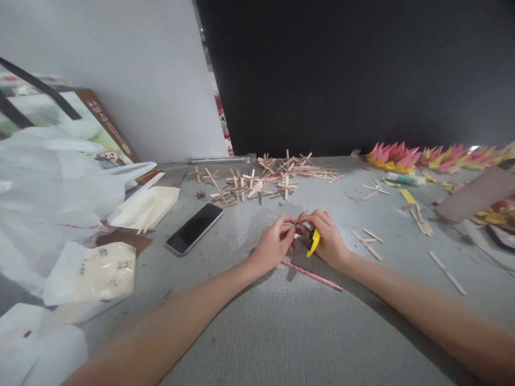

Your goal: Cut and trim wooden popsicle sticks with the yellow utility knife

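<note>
My left hand [276, 239] is closed, its fingertips pinching a small wooden craft stick [300, 214] in front of me. My right hand [328, 238] meets it there, with thumb and forefinger at the same stick. Tucked in the right palm is a yellow and black tool [314, 242] that looks like a utility knife; its blade is hidden. On the table below both hands lies a pink pencil [314, 275]. Beyond them stand several crossed-stick pieces [242, 185], with loose craft sticks [311, 171] piled behind.
A phone [195, 229], a paper tray [147, 209] with chopsticks, a tissue pack [107, 273] and a white plastic bag [52, 187] lie left. Rightward are scattered sticks [447, 272], a glue stick [405, 179] and pink-yellow paper flowers [394, 156]. A black panel [354, 75] stands behind.
</note>
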A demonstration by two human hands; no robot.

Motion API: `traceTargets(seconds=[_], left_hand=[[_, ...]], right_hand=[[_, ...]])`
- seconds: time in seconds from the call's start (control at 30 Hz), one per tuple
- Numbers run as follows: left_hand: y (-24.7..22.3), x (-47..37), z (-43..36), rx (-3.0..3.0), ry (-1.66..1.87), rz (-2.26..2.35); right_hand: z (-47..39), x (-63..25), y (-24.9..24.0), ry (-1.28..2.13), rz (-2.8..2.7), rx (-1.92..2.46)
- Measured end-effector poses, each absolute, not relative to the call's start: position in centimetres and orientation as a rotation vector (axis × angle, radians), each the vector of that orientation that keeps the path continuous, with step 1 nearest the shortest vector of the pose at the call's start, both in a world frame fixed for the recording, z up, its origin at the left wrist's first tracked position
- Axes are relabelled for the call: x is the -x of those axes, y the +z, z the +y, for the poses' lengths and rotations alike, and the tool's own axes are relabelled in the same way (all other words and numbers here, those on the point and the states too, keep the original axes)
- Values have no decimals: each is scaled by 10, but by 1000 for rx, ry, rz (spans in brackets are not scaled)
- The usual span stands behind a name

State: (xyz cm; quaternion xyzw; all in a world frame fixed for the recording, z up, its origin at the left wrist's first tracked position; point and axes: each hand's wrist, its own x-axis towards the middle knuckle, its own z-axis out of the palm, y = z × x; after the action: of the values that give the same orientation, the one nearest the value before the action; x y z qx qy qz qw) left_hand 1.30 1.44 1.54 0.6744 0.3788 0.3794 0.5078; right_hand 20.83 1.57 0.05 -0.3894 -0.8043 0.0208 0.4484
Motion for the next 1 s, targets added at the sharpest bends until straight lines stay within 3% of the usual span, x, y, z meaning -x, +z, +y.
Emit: traceTargets(seconds=[1.0], left_hand=[[12,-11,13,-1618,870,923]], right_hand=[[10,-203,1,177,-2075,1028]])
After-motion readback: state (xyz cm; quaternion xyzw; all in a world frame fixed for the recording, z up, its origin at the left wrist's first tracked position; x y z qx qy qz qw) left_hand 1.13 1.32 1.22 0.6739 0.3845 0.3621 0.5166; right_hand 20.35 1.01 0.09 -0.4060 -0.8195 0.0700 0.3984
